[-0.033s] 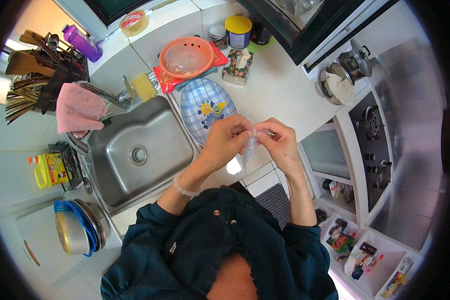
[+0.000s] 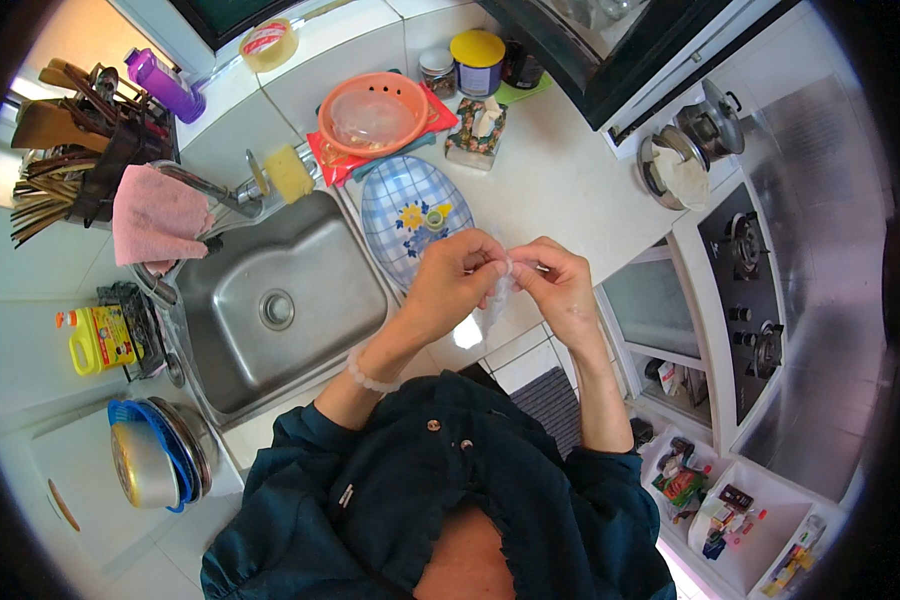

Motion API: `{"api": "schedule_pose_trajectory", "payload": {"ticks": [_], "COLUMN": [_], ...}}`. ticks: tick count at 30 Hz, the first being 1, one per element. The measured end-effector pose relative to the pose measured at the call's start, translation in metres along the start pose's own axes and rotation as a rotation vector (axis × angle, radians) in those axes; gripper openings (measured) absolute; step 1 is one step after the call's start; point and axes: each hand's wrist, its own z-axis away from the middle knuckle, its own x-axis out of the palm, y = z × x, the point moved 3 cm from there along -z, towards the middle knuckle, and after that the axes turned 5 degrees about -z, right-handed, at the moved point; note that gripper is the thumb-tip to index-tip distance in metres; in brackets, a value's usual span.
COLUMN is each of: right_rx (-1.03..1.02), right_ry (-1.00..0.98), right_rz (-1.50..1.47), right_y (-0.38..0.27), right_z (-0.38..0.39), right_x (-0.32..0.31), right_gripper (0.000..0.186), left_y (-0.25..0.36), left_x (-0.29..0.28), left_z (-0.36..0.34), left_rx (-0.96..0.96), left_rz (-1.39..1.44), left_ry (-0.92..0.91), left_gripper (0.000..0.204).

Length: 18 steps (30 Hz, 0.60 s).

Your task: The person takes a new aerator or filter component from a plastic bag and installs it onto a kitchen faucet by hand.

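My left hand (image 2: 458,285) and my right hand (image 2: 555,285) meet at the counter's front edge, both closed in a pinch on a thin translucent plastic bag (image 2: 495,310) that hangs between them. Just behind my left hand lies an oval blue checked plate (image 2: 400,205) with a flower pattern and a small green ring-shaped item (image 2: 433,218) on it. A beaded bracelet is on my left wrist.
Left are a steel sink (image 2: 230,340), utensil holder (image 2: 108,170), pink cloth (image 2: 160,215) and stacked pots (image 2: 142,460). Behind are a pink basin (image 2: 418,115), tissue box (image 2: 470,150) and jars (image 2: 475,80). Right are pots (image 2: 715,130), a stove (image 2: 730,245) and open drawers (image 2: 760,545).
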Motion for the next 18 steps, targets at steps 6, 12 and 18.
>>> {"api": "schedule_pose_trajectory", "payload": {"ticks": [6,12,18], "right_rx": [-0.180,0.006,-0.120], "right_ry": [0.066,0.133,0.013], "right_rz": [0.342,0.060,0.227], "right_y": [0.003,0.013,0.011], "right_z": [0.001,0.007,0.005], "right_x": [0.002,0.008,0.003], "right_gripper": [0.007,0.007,0.006], "left_y": [-0.004,-0.003,-0.018], "left_x": [0.000,0.003,-0.003], "left_z": [-0.001,-0.002,-0.004], "left_rx": [-0.030,-0.081,-0.048], "left_rz": [-0.097,-0.166,-0.254], "left_ry": [-0.001,-0.002,-0.049], "left_gripper": [0.005,0.006,0.007]}}
